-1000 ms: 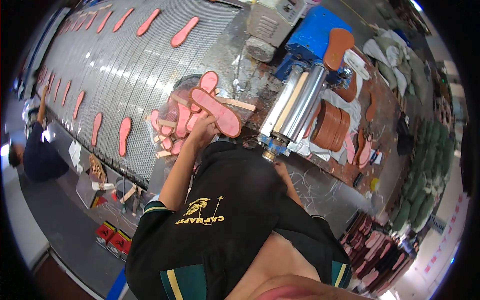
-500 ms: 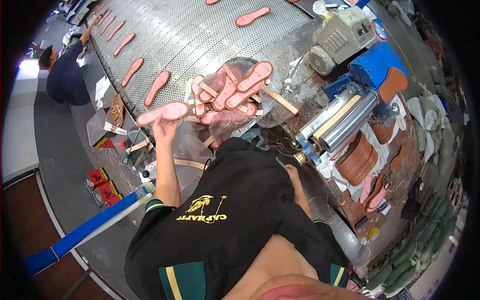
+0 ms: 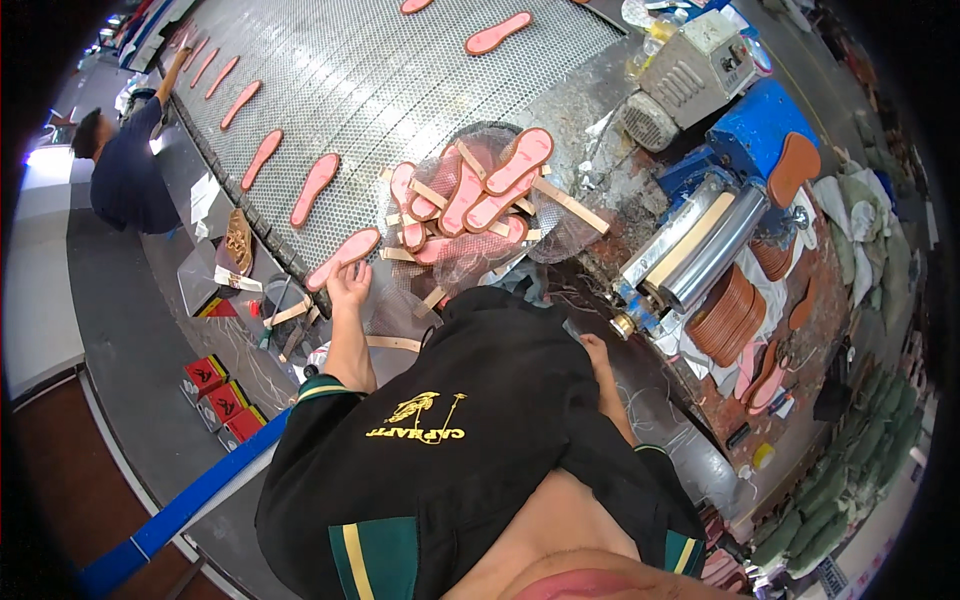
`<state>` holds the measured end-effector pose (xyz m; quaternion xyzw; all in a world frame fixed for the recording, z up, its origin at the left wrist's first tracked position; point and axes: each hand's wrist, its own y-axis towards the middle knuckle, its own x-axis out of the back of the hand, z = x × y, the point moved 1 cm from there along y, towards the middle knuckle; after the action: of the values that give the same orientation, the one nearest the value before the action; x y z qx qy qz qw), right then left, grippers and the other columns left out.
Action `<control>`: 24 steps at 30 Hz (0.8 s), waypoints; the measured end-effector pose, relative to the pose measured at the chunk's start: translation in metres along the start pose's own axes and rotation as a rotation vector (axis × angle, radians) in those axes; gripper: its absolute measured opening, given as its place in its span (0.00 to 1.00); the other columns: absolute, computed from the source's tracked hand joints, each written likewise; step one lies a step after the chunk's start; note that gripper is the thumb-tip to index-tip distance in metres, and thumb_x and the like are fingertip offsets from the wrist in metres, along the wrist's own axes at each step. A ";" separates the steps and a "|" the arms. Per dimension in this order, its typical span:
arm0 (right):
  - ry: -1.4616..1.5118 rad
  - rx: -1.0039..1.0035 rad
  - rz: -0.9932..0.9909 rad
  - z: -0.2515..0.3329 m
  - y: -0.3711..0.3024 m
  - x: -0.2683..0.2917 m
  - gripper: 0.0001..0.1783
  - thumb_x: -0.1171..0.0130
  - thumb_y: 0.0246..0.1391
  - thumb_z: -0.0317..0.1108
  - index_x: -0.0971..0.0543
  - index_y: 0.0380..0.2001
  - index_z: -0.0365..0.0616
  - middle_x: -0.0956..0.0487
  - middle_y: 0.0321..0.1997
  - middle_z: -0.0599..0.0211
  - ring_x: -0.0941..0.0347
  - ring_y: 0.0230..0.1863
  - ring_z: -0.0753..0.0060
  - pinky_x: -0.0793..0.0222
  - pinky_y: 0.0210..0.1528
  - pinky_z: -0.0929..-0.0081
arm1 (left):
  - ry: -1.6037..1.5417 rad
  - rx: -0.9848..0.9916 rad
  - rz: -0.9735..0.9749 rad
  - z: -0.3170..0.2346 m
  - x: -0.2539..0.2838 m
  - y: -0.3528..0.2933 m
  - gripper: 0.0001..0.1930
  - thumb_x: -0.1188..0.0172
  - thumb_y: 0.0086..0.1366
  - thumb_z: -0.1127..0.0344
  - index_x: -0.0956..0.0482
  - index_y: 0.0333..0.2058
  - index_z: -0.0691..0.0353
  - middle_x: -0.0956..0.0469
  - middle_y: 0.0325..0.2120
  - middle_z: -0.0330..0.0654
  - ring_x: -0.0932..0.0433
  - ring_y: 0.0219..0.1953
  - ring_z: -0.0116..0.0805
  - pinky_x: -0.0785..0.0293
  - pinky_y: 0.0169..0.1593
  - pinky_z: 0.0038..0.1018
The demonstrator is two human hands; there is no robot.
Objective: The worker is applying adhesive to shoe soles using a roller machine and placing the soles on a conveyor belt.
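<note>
My left hand (image 3: 349,287) pinches the lower edge of a pink shoe insole (image 3: 342,259) with a brown rim, which lies slanted at the near left edge of the mesh conveyor belt (image 3: 370,90). Just right of it, more pink insoles (image 3: 463,198) are heaped on a dark net (image 3: 560,228) with flat wooden strips (image 3: 572,206) among them. My right hand (image 3: 597,357) hangs low beside my black top, partly hidden; its fingers do not show well enough to tell what they hold. Farther up the belt, single insoles (image 3: 315,190) lie spaced in a row.
On the right stands a roller machine (image 3: 705,245) with a blue housing and a grey motor (image 3: 695,70). Stacked brown soles (image 3: 727,318) sit beside it. Red and black boxes (image 3: 228,400) and a blue rail (image 3: 190,500) are at left. A co-worker (image 3: 125,170) reaches onto the belt's far end.
My left hand has turned the insole from nearly level to slanted and brought it down at the belt's edge. Insoles on the belt have shifted slightly away. The whole view has shifted a little.
</note>
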<state>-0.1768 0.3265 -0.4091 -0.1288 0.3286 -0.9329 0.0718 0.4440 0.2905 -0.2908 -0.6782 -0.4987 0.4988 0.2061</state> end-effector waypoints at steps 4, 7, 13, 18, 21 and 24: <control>0.040 -0.113 0.003 -0.026 -0.016 0.014 0.08 0.46 0.55 0.33 0.20 0.31 0.42 0.23 0.27 0.77 0.30 0.32 0.81 0.34 0.38 0.79 | 0.026 0.050 -0.104 -0.001 0.016 0.037 0.17 0.55 0.67 0.63 0.31 0.50 0.65 0.30 0.54 0.49 0.33 0.58 0.48 0.32 0.57 0.43; 0.126 -0.174 0.066 -0.024 -0.030 0.012 0.08 0.47 0.55 0.32 0.20 0.31 0.41 0.22 0.29 0.75 0.29 0.33 0.79 0.33 0.39 0.78 | 0.044 0.039 -0.122 -0.014 0.028 0.072 0.14 0.60 0.69 0.70 0.29 0.47 0.66 0.24 0.46 0.51 0.25 0.51 0.48 0.23 0.50 0.40; 0.022 -0.110 -0.037 -0.026 -0.046 0.020 0.07 0.47 0.54 0.29 0.21 0.31 0.39 0.22 0.29 0.71 0.27 0.31 0.77 0.32 0.35 0.78 | 0.200 -0.063 -0.325 -0.008 0.023 0.102 0.08 0.53 0.66 0.73 0.23 0.36 0.66 0.21 0.37 0.44 0.21 0.41 0.36 0.19 0.45 0.31; 0.186 -0.298 -0.061 0.009 -0.056 0.026 0.06 0.50 0.59 0.33 0.25 0.35 0.45 0.28 0.22 0.71 0.32 0.20 0.79 0.40 0.15 0.78 | 0.283 0.023 -0.299 -0.002 0.022 0.125 0.07 0.49 0.64 0.73 0.20 0.35 0.65 0.20 0.33 0.40 0.22 0.38 0.32 0.20 0.41 0.24; 0.309 -0.327 -0.177 0.028 -0.073 0.036 0.07 0.48 0.60 0.37 0.24 0.36 0.48 0.25 0.25 0.73 0.31 0.20 0.80 0.37 0.19 0.80 | 0.262 0.114 -0.160 0.013 0.004 0.133 0.10 0.49 0.65 0.73 0.20 0.42 0.65 0.20 0.34 0.39 0.22 0.38 0.31 0.21 0.38 0.20; 0.348 -0.267 -0.258 0.015 -0.085 0.067 0.08 0.48 0.60 0.39 0.25 0.38 0.49 0.25 0.27 0.73 0.30 0.20 0.79 0.34 0.19 0.78 | 1.465 -0.548 0.483 0.021 0.013 0.129 0.11 0.46 0.65 0.67 0.21 0.43 0.63 0.21 0.26 0.41 0.21 0.30 0.33 0.24 0.32 0.22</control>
<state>-0.2404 0.3693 -0.3315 -0.0155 0.4369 -0.8909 -0.1231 0.4862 0.2440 -0.4057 -0.9472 -0.1819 -0.1800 0.1933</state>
